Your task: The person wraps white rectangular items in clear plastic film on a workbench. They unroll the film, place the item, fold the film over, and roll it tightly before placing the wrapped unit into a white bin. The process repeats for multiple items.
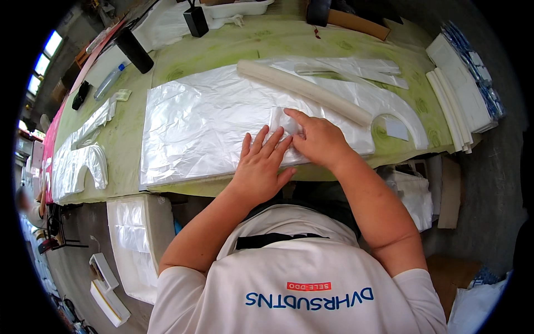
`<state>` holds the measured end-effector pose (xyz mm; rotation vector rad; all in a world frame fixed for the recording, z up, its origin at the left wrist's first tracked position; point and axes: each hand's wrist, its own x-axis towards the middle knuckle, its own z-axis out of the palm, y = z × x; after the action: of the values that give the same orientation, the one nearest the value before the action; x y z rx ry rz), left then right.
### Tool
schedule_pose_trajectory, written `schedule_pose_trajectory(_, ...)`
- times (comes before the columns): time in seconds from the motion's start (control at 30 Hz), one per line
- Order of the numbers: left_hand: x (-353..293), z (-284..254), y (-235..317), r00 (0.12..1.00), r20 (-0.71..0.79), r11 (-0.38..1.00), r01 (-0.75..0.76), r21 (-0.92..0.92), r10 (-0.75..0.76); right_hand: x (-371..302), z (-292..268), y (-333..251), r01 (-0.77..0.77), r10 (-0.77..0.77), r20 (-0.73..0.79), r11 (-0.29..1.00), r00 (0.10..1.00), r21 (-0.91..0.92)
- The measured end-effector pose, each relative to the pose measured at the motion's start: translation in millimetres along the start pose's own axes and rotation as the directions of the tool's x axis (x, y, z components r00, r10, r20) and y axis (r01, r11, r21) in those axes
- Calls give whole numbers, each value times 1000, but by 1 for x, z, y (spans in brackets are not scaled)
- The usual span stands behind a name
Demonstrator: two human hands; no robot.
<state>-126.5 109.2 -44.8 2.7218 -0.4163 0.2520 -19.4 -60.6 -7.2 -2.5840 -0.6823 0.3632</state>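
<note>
A stack of thin, shiny clear-white plastic sheets or bags (pixel 189 122) lies flat on the table in front of me. On its near right part is a small folded piece of the same plastic (pixel 279 117). My left hand (pixel 260 164) lies open, its fingers spread and their tips at the near edge of that folded piece. Close beside it, my right hand (pixel 321 140) rests at the piece's right side, with index finger and thumb stretched apart and the other fingers curled under. A long off-white roll or tube (pixel 306 92) lies slantwise across the stack, beyond my right hand.
Plastic with a curved cut-out (pixel 389 100) and a white card (pixel 396 129) are at right. More cut plastic (pixel 83 161), a clear bottle (pixel 109 82) and a black cylinder (pixel 133 50) are at left. White stacks (pixel 461 83) stand at the right edge; a plastic-lined box (pixel 133 234) sits below.
</note>
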Motion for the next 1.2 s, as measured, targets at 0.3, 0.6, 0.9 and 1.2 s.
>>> schedule_pose_trajectory(0.3,-57,25,24,878,308,221,404,-888,-365,9,-4,-5,-59,57,57,998,997,31)
schedule_pose_trajectory(0.6,-51,38,27,732,589,-542,360,-760,-341,-95,53,-5,254,-156,-259,880,953,401)
schedule_pose_trajectory(0.9,-71,35,37,692,614,-638,285,-715,-379,-103,100,4,-61,129,2,459,992,887)
schedule_pose_trajectory(1.2,-77,30,34,604,606,-612,234,-755,-517,-107,121,3,-5,86,-29,364,996,931)
